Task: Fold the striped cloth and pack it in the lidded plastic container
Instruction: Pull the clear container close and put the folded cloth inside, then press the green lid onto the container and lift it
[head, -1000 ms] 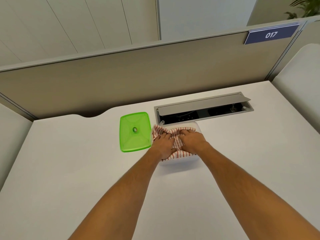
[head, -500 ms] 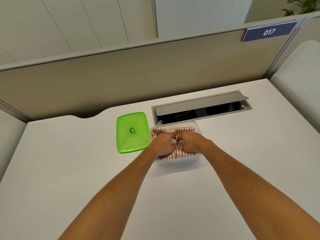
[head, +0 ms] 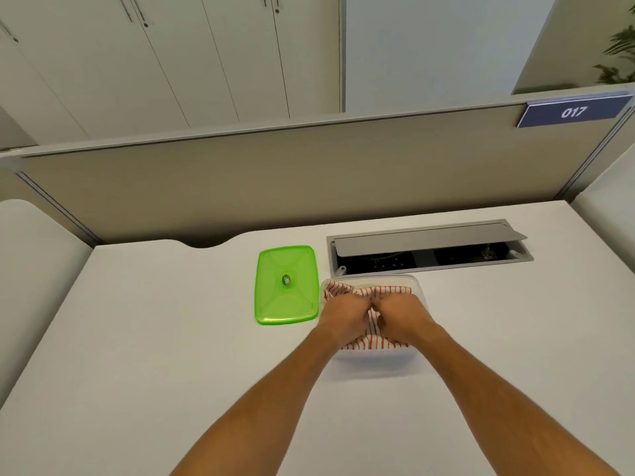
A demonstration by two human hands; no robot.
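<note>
Clearly legible at upper right: white numerals "017" on one dark blue rectangular sign, fixed to the top rail of one beige fabric partition. Small round emblem at the centre of the translucent green plastic lid, its writing too small to read. One lid only, lying flat on the white desk, just left of one clear rectangular plastic container. One red-and-white striped cloth, bunched and lying inside that container, stripes showing at the far edge and again at the near edge below the knuckles. Two bare forearms reaching forward from the bottom edge, converging over the container. Left hand and right hand curled into loose fists, knuckles side by side and nearly touching, both pressed down onto the cloth; whether the fingers actually pinch fabric cannot be told, since they curl out of sight. One grey recessed cable tray just behind the container, its flap tipped open over a dark interior. Pale cabinet doors beyond the partition, and one green plant at far right.
</note>
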